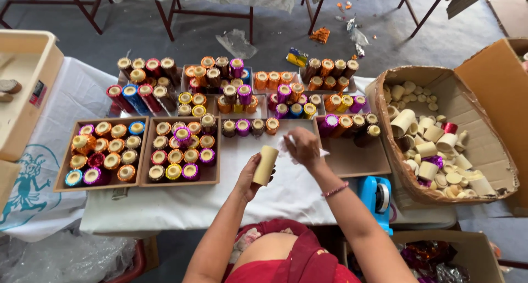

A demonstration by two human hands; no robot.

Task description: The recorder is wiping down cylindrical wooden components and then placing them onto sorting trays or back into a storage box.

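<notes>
From the head cam, your left hand [248, 176] is wrapped around a plain cream cardboard tube [265, 165], held nearly upright over the white-covered counter [181, 203], top tipped slightly right. Your right hand [302, 146] sits just up-right of the tube, pinching a thin white paper slip [287, 144], so it's the closer one to the tube's top.

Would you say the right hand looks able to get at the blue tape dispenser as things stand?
Probably yes: the right hand rests on a white paper, and the blue tape dispenser stands beside that forearm at the table's near edge, with nothing between them.
</notes>
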